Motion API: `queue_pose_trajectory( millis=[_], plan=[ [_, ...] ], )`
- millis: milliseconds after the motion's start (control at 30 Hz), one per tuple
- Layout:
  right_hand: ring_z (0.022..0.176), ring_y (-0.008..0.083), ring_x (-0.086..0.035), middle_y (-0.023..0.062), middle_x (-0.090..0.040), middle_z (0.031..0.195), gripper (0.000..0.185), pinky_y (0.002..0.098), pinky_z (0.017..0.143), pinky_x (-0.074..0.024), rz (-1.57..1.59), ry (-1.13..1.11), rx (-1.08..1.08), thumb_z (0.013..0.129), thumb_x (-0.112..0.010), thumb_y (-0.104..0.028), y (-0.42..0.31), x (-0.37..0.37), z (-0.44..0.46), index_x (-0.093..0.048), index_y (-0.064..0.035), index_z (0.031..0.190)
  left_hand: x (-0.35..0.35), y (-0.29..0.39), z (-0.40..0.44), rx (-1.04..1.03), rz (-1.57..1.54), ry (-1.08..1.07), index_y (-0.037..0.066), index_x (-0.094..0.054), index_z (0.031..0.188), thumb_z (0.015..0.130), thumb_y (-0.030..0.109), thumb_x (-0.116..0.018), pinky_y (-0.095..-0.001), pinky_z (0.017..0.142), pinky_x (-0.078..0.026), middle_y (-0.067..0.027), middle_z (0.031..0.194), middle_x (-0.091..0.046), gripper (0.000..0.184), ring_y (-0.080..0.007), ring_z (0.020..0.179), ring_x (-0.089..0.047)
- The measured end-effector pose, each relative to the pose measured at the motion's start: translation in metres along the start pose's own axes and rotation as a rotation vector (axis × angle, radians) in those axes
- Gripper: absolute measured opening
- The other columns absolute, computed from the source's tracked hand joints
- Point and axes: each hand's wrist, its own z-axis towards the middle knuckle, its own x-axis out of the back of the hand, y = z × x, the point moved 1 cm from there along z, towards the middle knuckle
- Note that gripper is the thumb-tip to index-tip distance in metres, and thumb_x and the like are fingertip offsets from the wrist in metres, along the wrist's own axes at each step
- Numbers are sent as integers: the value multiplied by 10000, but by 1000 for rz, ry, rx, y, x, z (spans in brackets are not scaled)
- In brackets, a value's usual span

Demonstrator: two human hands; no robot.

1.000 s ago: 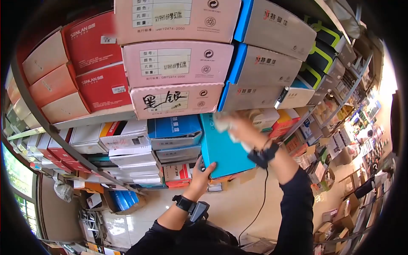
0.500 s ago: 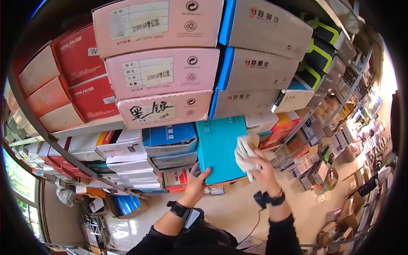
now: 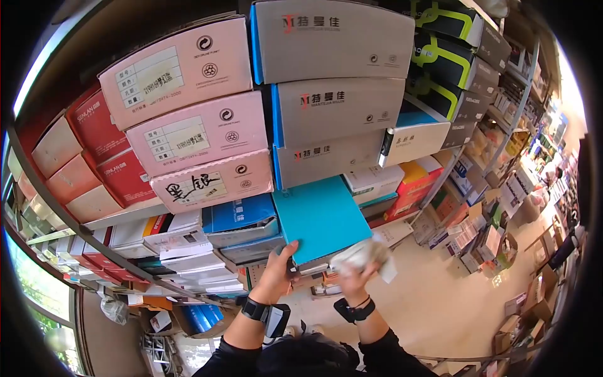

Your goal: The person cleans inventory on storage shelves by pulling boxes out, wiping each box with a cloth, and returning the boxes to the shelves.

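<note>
A teal box point(image 3: 323, 220) juts out from the shelf below the grey boxes. My left hand point(image 3: 277, 271) grips its near left corner, with the thumb on top and the fingers underneath. A crumpled whitish cloth point(image 3: 363, 255), blurred by motion, is bunched in my right hand point(image 3: 355, 279), close to the near right corner of the teal box. Whether the cloth touches the box is unclear. To the left of the teal box lies a blue box point(image 3: 239, 215).
Pink boxes point(image 3: 201, 138), grey boxes point(image 3: 339, 103) and red boxes point(image 3: 94, 129) are stacked on the shelf above. A metal upright point(image 3: 47, 179) crosses the left side. Cartons point(image 3: 487, 242) stand on the floor at the right.
My right hand has moved with the cloth from above the teal box down to its near edge. The view has shifted, and the shelf boxes appear further left. My left hand keeps its hold.
</note>
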Motion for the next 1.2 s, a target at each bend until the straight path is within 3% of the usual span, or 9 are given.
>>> queue_pose_trajectory(
  millis=[133, 167, 333, 467, 767, 933, 1067, 1133, 1200],
  plan=[
    [862, 217, -467, 112, -450, 989, 259, 297, 787, -357, 591, -56, -731, 657, -503, 21, 51, -8, 7, -481, -33, 909, -7, 6, -1, 48, 33, 30, 20, -371, 1123, 749, 377, -579, -212, 378, -365, -83, 883, -483, 558, -127, 514, -449],
    [847, 148, -448, 81, -453, 968, 299, 244, 749, -363, 624, -95, -695, 680, -508, -3, 57, -12, -4, -465, -45, 974, -7, 4, 0, 48, 38, 40, 20, -371, 1123, 749, 377, -579, -212, 378, -365, -83, 883, -483, 558, -127, 514, -449],
    [873, 139, -452, 46, -461, 932, 341, 267, 763, -386, 1108, -53, -1323, 736, -496, -100, 40, -6, -12, -405, -57, 1062, -4, 6, -1, -51, 129, 30, 5, -326, 1163, 734, 301, -620, -219, 343, -349, -97, 877, -480, 597, -132, 442, -439],
    [892, 140, -455, 47, -454, 949, 323, 262, 784, -375, 1206, -103, -1294, 738, -514, -98, 28, 16, 7, -402, -49, 1037, -11, 18, -19, -86, 0, 52, -11, -275, 1196, 728, 270, -624, -223, 291, -360, -126, 829, -509, 648, -152, 341, -438],
    [913, 147, -442, 44, -422, 955, 293, 268, 820, -335, 1116, -107, -1038, 757, -484, -179, 2, 39, 37, -448, -28, 1005, -27, 60, -64, -52, 5, 43, -36, -380, 1120, 729, 299, -609, -209, 278, -365, -105, 741, -551, 563, -150, 459, -527],
    [959, 161, -437, 105, -438, 1059, 509, 301, 815, -352, 1282, -235, -914, 710, -607, -298, -10, 29, 20, -429, -10, 1091, -5, 78, -89, -79, -15, 152, 3, -449, 1054, 745, 340, -563, -209, 292, -355, -86, 866, -557, 471, -160, 480, -520],
    [908, 199, -470, 109, -458, 996, 404, 287, 777, -375, 1224, -466, -876, 682, -670, -109, -43, 7, 43, -504, -6, 1035, 42, 80, -105, -125, -71, 406, 73, -479, 1004, 744, 366, -552, -266, 328, -350, -63, 832, -542, 399, -165, 456, -456],
    [889, 207, -477, 107, -454, 956, 369, 273, 763, -373, 1118, -468, -575, 683, -665, -81, -61, -10, 65, -518, -14, 1015, 64, 87, -113, -125, -121, 412, 66, -459, 1064, 768, 348, -522, -255, 393, -398, -70, 838, -540, 413, -168, 477, -477],
    [827, 180, -487, 97, -470, 915, 363, 271, 738, -381, 1108, -379, -515, 687, -675, -105, -80, -28, 74, -519, 10, 994, 114, 69, -113, -627, 600, 379, 53, -417, 1138, 784, 232, -524, -266, 489, -449, -98, 915, -536, 411, -172, 597, -535]
  ],
)
